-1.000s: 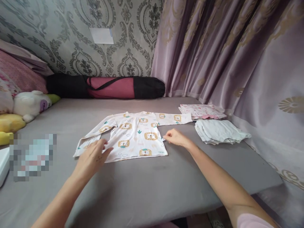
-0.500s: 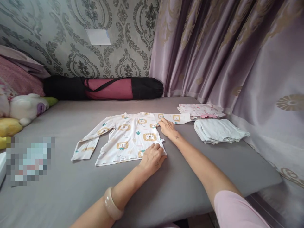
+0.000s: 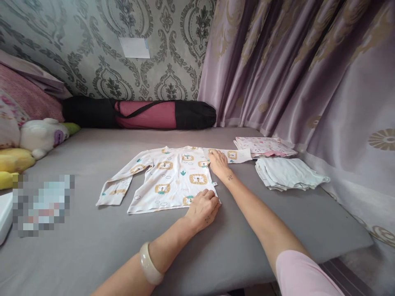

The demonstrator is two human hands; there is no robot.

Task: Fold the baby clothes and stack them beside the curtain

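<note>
A small white long-sleeved shirt (image 3: 173,176) printed with lion faces lies flat on the grey bed surface (image 3: 101,255). Its left sleeve is bent downward, while the right one stretches out sideways. My left hand (image 3: 203,208), below a pale bangle on the forearm, has curled fingers closed on the shirt's lower right corner. Farther up, my right hand (image 3: 218,163) pinches the cloth where the right sleeve meets the body. The fingertips of both hands are partly hidden.
Folded pink-patterned cloth (image 3: 265,146) and folded pale clothes (image 3: 291,173) lie at the right. A black and maroon rolled bag (image 3: 145,114) rests along the wall. Plush toys (image 3: 43,135) and a blurred item (image 3: 45,205) are at the left.
The whole view has shifted slightly, so things appear a little farther right. Both hands stay at the same places on the shirt.
</note>
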